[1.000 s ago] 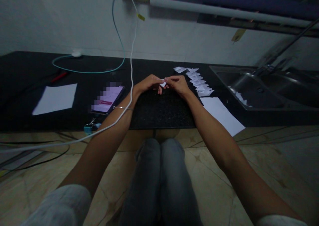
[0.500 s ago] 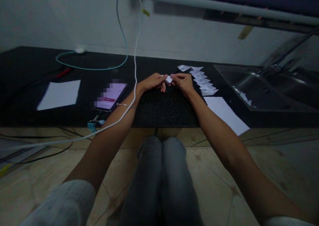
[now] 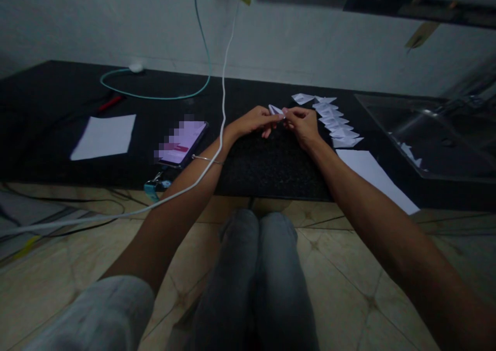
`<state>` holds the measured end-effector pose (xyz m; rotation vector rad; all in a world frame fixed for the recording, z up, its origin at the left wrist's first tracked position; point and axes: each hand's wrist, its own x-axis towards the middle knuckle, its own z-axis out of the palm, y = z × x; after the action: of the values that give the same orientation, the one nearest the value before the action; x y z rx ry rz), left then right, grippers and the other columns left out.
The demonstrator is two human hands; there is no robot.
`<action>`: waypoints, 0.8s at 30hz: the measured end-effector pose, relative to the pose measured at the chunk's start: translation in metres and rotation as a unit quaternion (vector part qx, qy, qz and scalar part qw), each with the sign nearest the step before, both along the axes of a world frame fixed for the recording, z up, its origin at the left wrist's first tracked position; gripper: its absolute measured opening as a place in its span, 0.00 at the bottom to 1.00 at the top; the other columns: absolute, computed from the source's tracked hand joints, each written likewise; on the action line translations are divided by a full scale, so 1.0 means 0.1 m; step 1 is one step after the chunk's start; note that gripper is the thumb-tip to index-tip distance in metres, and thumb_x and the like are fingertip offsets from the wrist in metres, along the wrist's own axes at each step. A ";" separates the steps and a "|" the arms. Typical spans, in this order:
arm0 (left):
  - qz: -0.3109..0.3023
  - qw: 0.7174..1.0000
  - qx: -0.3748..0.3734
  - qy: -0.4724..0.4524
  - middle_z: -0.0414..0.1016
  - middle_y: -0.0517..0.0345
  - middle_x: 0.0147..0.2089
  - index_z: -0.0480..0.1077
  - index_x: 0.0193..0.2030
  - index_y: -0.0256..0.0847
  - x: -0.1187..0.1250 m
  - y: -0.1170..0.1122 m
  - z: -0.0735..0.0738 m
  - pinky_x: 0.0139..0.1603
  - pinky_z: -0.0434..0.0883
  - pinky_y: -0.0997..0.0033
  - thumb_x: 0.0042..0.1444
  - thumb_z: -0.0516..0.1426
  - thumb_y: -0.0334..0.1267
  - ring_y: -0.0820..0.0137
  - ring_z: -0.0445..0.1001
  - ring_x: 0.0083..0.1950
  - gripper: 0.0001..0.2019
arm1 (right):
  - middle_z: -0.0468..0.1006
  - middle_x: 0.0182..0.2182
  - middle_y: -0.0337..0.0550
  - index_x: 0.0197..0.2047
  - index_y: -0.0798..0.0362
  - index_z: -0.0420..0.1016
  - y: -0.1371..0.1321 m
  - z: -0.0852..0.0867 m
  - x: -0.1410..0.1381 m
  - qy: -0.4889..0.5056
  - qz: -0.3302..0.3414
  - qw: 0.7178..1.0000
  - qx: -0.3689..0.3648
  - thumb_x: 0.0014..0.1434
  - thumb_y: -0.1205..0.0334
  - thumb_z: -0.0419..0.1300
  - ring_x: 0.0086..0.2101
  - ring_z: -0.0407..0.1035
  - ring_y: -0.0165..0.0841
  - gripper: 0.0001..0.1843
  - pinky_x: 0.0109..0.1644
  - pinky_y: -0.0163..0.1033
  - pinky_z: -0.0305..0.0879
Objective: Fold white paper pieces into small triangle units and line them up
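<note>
Between my hands, above the dark countertop [image 3: 267, 175], is a small piece of folded white paper [image 3: 276, 110] with a pointed outline. My left hand [image 3: 258, 121] pinches it from the left, thumb on top. On its right end close the thumb and fingertips of my right hand [image 3: 303, 124]. Just to the right stands a row of several folded paper boats [image 3: 333, 120], close against one another. A flat sheet of white paper [image 3: 374, 178] lies below them, partly covered by my right forearm.
A phone [image 3: 184, 142] with a lit screen lies by my left forearm, a white paper sheet [image 3: 104, 137] further left. A white cable [image 3: 223, 82] hangs across my left arm. At right is a metal sink [image 3: 437, 157] with paper scraps [image 3: 411, 155] inside. A teal cable [image 3: 166, 97] loops behind.
The view has shifted, so the counter's things sit differently in it. In my hands the folded paper has turned from a compact diamond shape to a longer, pointed one standing up.
</note>
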<state>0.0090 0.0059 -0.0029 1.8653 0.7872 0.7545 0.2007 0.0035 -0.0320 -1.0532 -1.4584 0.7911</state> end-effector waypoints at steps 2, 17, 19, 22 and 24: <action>0.002 1.000 0.002 -0.005 0.71 0.55 0.20 0.74 0.30 0.33 0.03 0.00 0.00 0.28 0.64 0.73 0.64 0.56 0.55 0.72 0.73 0.25 0.24 | 0.74 0.23 0.41 0.28 0.52 0.75 0.01 0.00 0.00 -0.027 0.014 1.000 0.008 0.55 0.43 0.67 0.33 0.74 0.37 0.20 0.35 0.42 0.69; -0.018 0.994 0.091 0.060 0.59 0.66 0.12 0.62 0.21 0.39 0.13 0.09 0.00 0.19 0.51 0.76 0.74 0.40 0.48 0.82 0.56 0.13 0.30 | 0.74 0.39 0.42 0.40 0.48 0.69 -0.15 0.29 -0.12 -0.244 0.013 0.939 0.242 0.60 0.70 0.59 0.38 0.67 0.32 0.08 0.44 0.40 0.66; -0.015 0.997 0.056 0.049 0.57 0.68 0.13 0.63 0.26 0.38 0.13 0.07 0.04 0.19 0.49 0.77 0.75 0.42 0.44 0.83 0.57 0.14 0.25 | 0.74 0.42 0.41 0.43 0.46 0.69 -0.14 0.26 -0.10 -0.229 0.066 0.947 0.213 0.58 0.66 0.64 0.39 0.67 0.31 0.11 0.44 0.38 0.66; -0.015 0.998 0.020 0.055 0.60 0.67 0.16 0.67 0.29 0.38 0.13 0.04 0.09 0.20 0.51 0.78 0.73 0.43 0.45 0.86 0.59 0.17 0.24 | 0.73 0.42 0.36 0.44 0.45 0.69 -0.09 0.20 -0.05 -0.147 0.144 0.967 0.149 0.50 0.57 0.72 0.35 0.66 0.27 0.20 0.37 0.34 0.66; -0.009 0.998 0.026 0.062 0.62 0.65 0.16 0.69 0.28 0.37 0.13 0.03 0.11 0.19 0.52 0.78 0.72 0.42 0.50 0.86 0.60 0.17 0.27 | 0.72 0.38 0.32 0.42 0.45 0.70 -0.07 0.18 -0.04 -0.076 0.171 0.977 0.102 0.50 0.55 0.72 0.31 0.64 0.24 0.20 0.31 0.32 0.63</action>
<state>0.0223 0.0085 0.0085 1.9782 0.8358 0.6574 0.1971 -0.0033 -0.0135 -0.7277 -1.8403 0.7918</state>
